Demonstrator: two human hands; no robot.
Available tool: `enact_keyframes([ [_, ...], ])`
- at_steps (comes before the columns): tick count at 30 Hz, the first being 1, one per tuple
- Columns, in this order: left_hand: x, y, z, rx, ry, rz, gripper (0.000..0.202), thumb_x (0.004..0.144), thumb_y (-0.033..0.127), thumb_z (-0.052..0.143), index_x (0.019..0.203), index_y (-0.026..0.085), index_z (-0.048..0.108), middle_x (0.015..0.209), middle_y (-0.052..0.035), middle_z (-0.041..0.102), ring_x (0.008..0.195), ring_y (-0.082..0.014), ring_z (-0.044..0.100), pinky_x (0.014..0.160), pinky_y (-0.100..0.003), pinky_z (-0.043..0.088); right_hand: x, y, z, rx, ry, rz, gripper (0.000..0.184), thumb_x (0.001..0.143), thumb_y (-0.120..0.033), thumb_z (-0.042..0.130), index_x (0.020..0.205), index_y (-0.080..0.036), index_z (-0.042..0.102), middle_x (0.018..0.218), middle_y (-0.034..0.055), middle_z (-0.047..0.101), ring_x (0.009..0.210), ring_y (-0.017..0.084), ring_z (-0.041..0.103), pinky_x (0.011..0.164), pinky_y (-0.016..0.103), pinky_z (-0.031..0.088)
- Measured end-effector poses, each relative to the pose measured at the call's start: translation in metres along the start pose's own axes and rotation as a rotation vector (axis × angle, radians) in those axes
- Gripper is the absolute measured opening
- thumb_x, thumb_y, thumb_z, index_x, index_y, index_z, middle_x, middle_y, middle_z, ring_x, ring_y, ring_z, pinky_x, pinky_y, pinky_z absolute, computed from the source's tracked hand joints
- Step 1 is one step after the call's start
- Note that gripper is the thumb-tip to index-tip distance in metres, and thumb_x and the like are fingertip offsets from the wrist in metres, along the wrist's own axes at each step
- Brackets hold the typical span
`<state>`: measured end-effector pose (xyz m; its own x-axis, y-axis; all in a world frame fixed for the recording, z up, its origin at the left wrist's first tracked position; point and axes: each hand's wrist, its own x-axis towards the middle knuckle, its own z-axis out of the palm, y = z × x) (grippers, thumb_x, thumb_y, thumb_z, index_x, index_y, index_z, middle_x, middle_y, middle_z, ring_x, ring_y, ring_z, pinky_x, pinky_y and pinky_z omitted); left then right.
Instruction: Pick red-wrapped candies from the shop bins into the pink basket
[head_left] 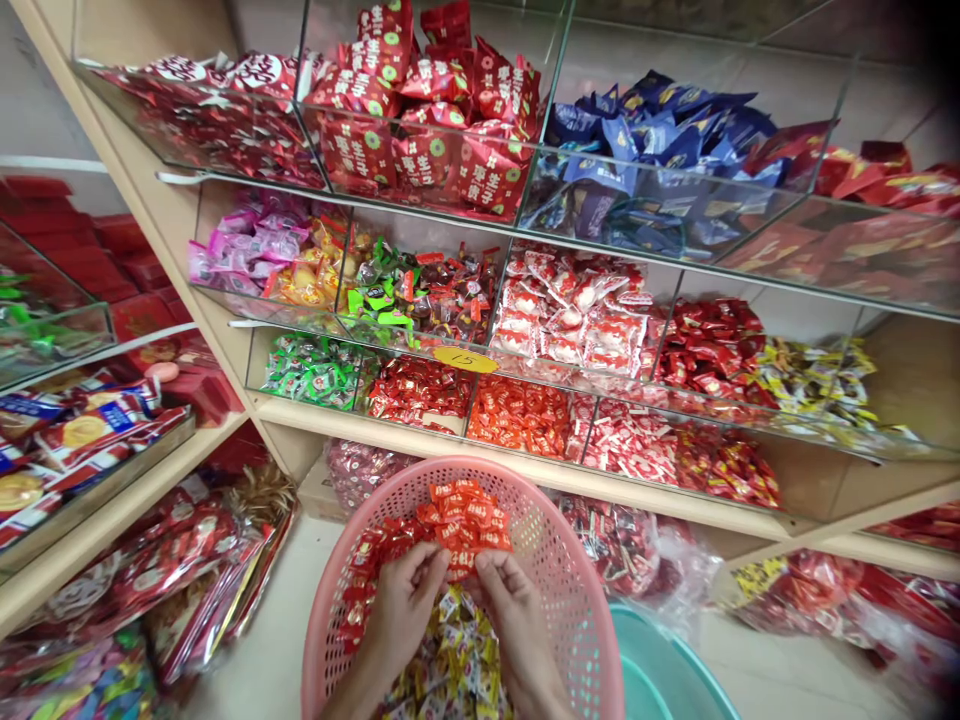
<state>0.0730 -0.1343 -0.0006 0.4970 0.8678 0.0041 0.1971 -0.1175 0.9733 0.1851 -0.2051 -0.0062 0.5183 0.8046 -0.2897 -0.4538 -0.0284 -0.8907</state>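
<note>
A pink perforated plastic basket (592, 600) holds wrapped candies. Orange-red candies (463, 505) are heaped on its far side, darker red ones (367, 555) lie at the left, and yellow-and-white ones (457, 655) fill the near part. Both hands reach inside the basket. My left hand (405, 605) is closed, thumb and fingers pinching the left end of an orange-red wrapped candy (461, 566). At that candy's right end, my right hand (517, 610) is pinched shut too. My palms are turned away from the camera, so part of the grip is hidden.
Shelves with clear bins (420, 400) of sorted candies rise beyond the basket. A yellow tag (465, 358) reads 15. A teal tub (660, 665) stands right of the basket. Bagged sweets (615, 540) lie under the shelf, and packaged goods (225, 570) on the left floor.
</note>
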Motion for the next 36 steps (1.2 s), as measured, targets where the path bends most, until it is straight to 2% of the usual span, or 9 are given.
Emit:
enact_keyframes([
  [7, -0.001, 0.000, -0.001, -0.145, -0.036, -0.104, 0.029, 0.076, 0.041, 0.052, 0.088, 0.016, 0.060, 0.070, -0.0027, 0.066, 0.067, -0.0159, 0.063, 0.065, -0.025, 0.050, -0.002, 0.004, -0.002, 0.030, 0.007, 0.026, 0.021, 0.068, -0.038, 0.064, 0.072, -0.018, 0.058, 0.068, -0.0013, 0.056, 0.064, 0.011, 0.052, 0.064, 0.023, 0.042],
  [11, 0.000, 0.000, -0.006, -0.129, -0.039, -0.085, 0.031, 0.077, 0.041, 0.050, 0.092, 0.017, 0.062, 0.077, -0.0046, 0.068, 0.069, -0.0161, 0.064, 0.068, -0.027, 0.051, 0.005, -0.001, -0.013, 0.016, 0.049, 0.039, 0.023, 0.065, -0.039, 0.066, 0.072, -0.019, 0.059, 0.067, -0.0016, 0.058, 0.062, 0.011, 0.054, 0.060, 0.023, 0.043],
  [14, 0.006, -0.003, -0.019, -0.111, 0.060, -0.065, 0.032, 0.077, 0.041, 0.050, 0.094, 0.017, 0.062, 0.084, -0.0060, 0.069, 0.071, -0.0167, 0.064, 0.067, -0.027, 0.052, 0.024, -0.008, -0.035, -0.042, 0.146, 0.027, 0.028, 0.056, -0.040, 0.071, 0.068, -0.018, 0.059, 0.064, -0.0011, 0.059, 0.061, 0.014, 0.056, 0.058, 0.024, 0.044],
  [19, 0.020, -0.015, -0.057, -0.054, 0.277, -0.029, 0.034, 0.074, 0.043, 0.052, 0.093, 0.016, 0.061, 0.083, -0.0066, 0.069, 0.072, -0.0178, 0.065, 0.069, -0.030, 0.053, 0.067, -0.007, -0.068, -0.038, 0.234, -0.006, 0.031, 0.048, -0.040, 0.073, 0.061, -0.018, 0.057, 0.060, -0.0006, 0.059, 0.059, 0.017, 0.060, 0.057, 0.028, 0.047],
  [22, 0.026, -0.022, -0.078, -0.026, 0.362, -0.007, 0.037, 0.070, 0.046, 0.055, 0.090, 0.015, 0.062, 0.080, -0.0063, 0.069, 0.071, -0.0186, 0.065, 0.067, -0.029, 0.054, 0.085, 0.001, -0.074, -0.067, 0.275, 0.013, 0.032, 0.045, -0.040, 0.073, 0.057, -0.018, 0.054, 0.055, 0.0002, 0.059, 0.058, 0.019, 0.061, 0.055, 0.029, 0.047],
  [25, 0.029, -0.026, -0.092, 0.000, 0.433, 0.021, 0.041, 0.068, 0.049, 0.056, 0.088, 0.015, 0.064, 0.076, -0.0058, 0.070, 0.069, -0.0189, 0.066, 0.065, -0.028, 0.054, 0.093, 0.009, -0.073, -0.082, 0.311, 0.017, 0.032, 0.043, -0.039, 0.073, 0.055, -0.019, 0.052, 0.051, 0.0002, 0.059, 0.056, 0.020, 0.061, 0.053, 0.029, 0.047],
  [29, 0.030, -0.032, -0.096, 0.029, 0.478, 0.021, 0.042, 0.067, 0.050, 0.056, 0.089, 0.015, 0.064, 0.075, -0.0054, 0.070, 0.070, -0.0194, 0.066, 0.063, -0.027, 0.054, 0.098, 0.013, -0.072, -0.109, 0.343, 0.030, 0.029, 0.047, -0.040, 0.070, 0.056, -0.020, 0.051, 0.050, 0.0009, 0.060, 0.050, 0.018, 0.058, 0.050, 0.028, 0.045],
  [36, 0.027, -0.041, -0.089, 0.089, 0.439, 0.028, 0.038, 0.071, 0.046, 0.053, 0.093, 0.017, 0.062, 0.082, -0.0052, 0.070, 0.078, -0.0197, 0.065, 0.072, -0.029, 0.053, 0.108, 0.022, -0.070, -0.124, 0.352, 0.065, 0.025, 0.050, -0.039, 0.066, 0.055, -0.021, 0.049, 0.046, -0.0002, 0.058, 0.045, 0.016, 0.055, 0.047, 0.028, 0.042],
])
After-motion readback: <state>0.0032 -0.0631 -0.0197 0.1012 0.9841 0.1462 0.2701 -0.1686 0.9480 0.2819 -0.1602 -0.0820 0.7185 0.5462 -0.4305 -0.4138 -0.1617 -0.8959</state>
